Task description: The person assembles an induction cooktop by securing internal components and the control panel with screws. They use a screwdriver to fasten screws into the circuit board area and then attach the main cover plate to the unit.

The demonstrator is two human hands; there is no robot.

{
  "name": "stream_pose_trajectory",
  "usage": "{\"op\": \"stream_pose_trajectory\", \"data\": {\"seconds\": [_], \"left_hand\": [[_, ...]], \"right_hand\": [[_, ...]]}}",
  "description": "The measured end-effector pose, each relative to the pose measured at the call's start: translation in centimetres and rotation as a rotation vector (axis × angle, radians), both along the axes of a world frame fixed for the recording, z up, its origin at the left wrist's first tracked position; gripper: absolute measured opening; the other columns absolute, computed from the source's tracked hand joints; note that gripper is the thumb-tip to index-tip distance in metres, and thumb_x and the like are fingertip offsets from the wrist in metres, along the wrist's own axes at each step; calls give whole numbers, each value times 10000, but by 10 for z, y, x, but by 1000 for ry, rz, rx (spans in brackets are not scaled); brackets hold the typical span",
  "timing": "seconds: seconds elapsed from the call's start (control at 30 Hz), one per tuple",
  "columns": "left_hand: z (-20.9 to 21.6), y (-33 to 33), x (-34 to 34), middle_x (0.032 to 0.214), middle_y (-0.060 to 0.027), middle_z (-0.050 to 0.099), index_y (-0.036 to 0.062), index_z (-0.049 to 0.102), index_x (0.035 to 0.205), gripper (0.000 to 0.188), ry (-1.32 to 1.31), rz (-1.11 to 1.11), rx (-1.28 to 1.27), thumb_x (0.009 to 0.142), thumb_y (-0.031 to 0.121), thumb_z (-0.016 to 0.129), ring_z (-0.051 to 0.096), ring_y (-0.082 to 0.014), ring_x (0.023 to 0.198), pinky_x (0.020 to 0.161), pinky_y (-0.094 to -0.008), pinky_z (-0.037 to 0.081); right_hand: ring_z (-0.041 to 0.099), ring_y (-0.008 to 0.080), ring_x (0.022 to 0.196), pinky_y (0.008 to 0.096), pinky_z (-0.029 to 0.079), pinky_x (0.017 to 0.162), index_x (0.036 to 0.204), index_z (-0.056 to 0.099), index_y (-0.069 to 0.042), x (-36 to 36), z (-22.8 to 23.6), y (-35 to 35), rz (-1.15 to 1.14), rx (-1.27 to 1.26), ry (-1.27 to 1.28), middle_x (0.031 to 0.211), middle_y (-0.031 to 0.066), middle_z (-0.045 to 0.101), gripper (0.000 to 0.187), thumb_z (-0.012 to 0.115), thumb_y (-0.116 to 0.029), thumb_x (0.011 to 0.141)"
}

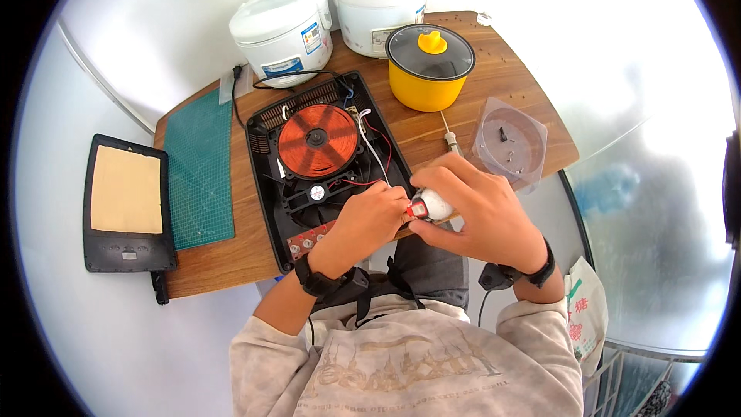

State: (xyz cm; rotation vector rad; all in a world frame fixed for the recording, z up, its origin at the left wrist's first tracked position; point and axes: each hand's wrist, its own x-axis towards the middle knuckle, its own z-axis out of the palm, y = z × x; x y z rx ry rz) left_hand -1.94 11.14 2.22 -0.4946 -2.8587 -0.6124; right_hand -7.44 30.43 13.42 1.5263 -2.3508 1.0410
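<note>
My right hand [482, 208] is closed around a small white, rounded bottle-like object [436, 205] with a red part at its end [417, 209]. My left hand [370, 220] pinches at that red end, its fingertips touching or nearly touching my right thumb; what it grips is hidden. Under and beyond my left hand lies an opened induction cooker base [266, 185], with a round copper coil [318, 140] in the middle. A white wire [374, 148] and a red wire run from beside the coil toward my left fingers. A red circuit board [307, 241] shows at the near edge.
A screwdriver [451, 140] lies by a yellow lidded pot [427, 86]. To its right, a clear plastic tray [509, 139] holds several screws. Two white rice cookers [282, 31] stand at the back. On the left are a green cutting mat [199, 177] and a black panel [127, 251].
</note>
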Motion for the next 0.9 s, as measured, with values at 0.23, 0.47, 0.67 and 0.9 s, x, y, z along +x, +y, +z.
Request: {"op": "stream_pose_trajectory", "data": {"seconds": [0.23, 0.47, 0.67, 0.9], "left_hand": [[2, -1, 0, 953, 35, 632, 164, 746, 995, 117, 4, -22, 22, 899, 218, 705, 614, -185, 912, 728, -307, 567], [12, -4, 5, 1045, -41, 680, 81, 714, 1088, 224, -105, 3, 108, 893, 189, 704, 639, -259, 1002, 845, -363, 550], [15, -9, 12, 1188, -99, 671, 64, 683, 1159, 267, -134, -64, 220, 908, 154, 700, 638, -292, 1116, 960, -382, 529], [23, -14, 27, 1310, -123, 632, 54, 674, 1221, 303, -134, -83, 215, 936, 157, 686, 621, -308, 1197, 1025, -389, 512]], "right_hand": [[672, 288, 782, 371, 561, 670, 1055, 665, -98, 5, 10, 27, -13, 15, -29, 986, 66, 633, 371, 868, -199, 762], [689, 246, 805, 318, 549, 710, 993, 672, -34, 7, 11, 56, -239, -238, -54, 955, 101, 688, 359, 869, -63, 694], [665, 280, 793, 333, 532, 702, 946, 557, -25, -1, -47, 79, -547, -317, -150, 1015, 148, 621, 355, 824, -35, 713], [632, 367, 804, 438, 526, 681, 948, 520, -27, -20, -119, 49, -603, -132, -121, 1019, 140, 561, 315, 782, -86, 782]]}}
